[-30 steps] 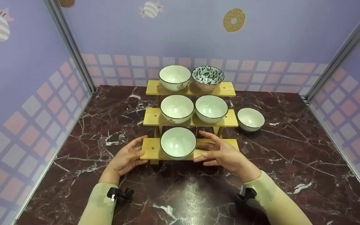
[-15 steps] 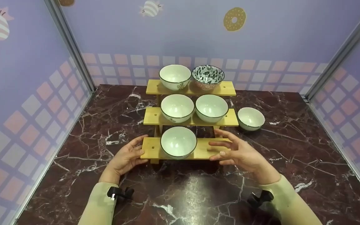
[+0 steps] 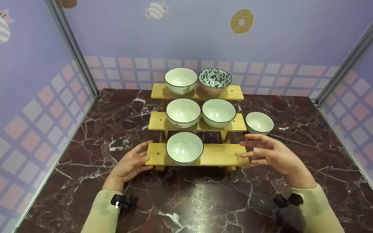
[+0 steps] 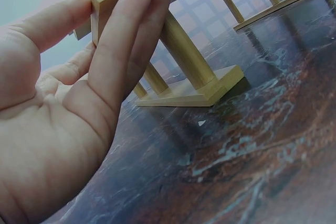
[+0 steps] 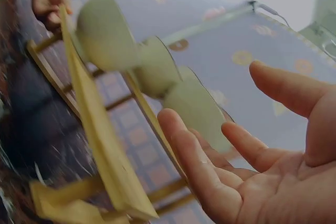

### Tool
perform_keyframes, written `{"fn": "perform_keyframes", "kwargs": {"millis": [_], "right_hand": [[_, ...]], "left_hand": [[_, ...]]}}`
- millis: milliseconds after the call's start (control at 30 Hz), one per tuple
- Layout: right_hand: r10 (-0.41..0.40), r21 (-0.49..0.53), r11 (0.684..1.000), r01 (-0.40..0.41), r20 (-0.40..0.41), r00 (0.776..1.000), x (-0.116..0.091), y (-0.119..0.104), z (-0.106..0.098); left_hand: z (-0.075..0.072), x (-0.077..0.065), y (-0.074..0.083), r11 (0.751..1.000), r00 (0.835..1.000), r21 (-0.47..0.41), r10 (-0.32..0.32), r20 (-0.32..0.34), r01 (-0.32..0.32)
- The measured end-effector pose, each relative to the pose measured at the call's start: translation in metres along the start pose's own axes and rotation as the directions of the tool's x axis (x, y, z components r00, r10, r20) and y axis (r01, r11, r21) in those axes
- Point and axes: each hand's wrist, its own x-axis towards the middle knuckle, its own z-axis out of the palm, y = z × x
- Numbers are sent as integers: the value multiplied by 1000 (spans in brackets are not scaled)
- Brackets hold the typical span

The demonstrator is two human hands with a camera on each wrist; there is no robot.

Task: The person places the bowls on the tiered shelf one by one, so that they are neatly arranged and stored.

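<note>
A three-tier wooden display stand (image 3: pixel 223 154) holds the bowls. On its bottom shelf sits a pale bowl (image 3: pixel 185 148), left of centre. My left hand (image 3: pixel 131 163) grips the left end of that shelf; in the left wrist view the thumb is at the board's end and fingers (image 4: pixel 123 35) lie under it. Off the shelf's right end, my right hand (image 3: pixel 275 155) holds nothing, fingers loosely spread. Just beyond its fingertips, a small white bowl (image 3: pixel 259 122) rests on the table, its lower edge close to the hand in the head view.
Two pale bowls, one left (image 3: pixel 183 112) and one right (image 3: pixel 219 112), fill the middle shelf. Up top stand a white flower-decorated bowl (image 3: pixel 181 80) and a dark-patterned bowl (image 3: pixel 215 80). The dark marbled table (image 3: pixel 186 200) is enclosed by purple walls (image 3: pixel 199 35).
My right hand has moved right, from beside the bottom-shelf bowl to past the shelf's right end. The left hand keeps its place, and the bowls stay where they were.
</note>
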Motion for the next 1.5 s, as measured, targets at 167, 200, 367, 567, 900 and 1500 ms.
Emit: {"fn": "perform_keyframes", "kwargs": {"millis": [167,200,367,567,900,1500], "right_hand": [[11,-30,999,-15,-152,988,-6,-3,-15],[17,-45,999,-26,-194,981,-7,-3,-18],[52,-154,980,-125,-411,910,-7,2,-29],[44,-247,938,-245,-613,789,2,13,-41],[-28,-291,889,-354,-805,592,22,36,-60],[-18,-87,986,-142,-904,428,68,81,-86]], "left_hand": [[0,0,1,1000,1000,0,1,-3,-1],[1,0,1,1000,1000,0,2,-1,-2],[1,0,1,1000,1000,-2,5,13,-5],[1,0,1,1000,1000,-3,6,17,-6],[1,0,1,1000,1000,1,1,12,-1],[1,0,1,1000,1000,-11,5,22,-4]]}}
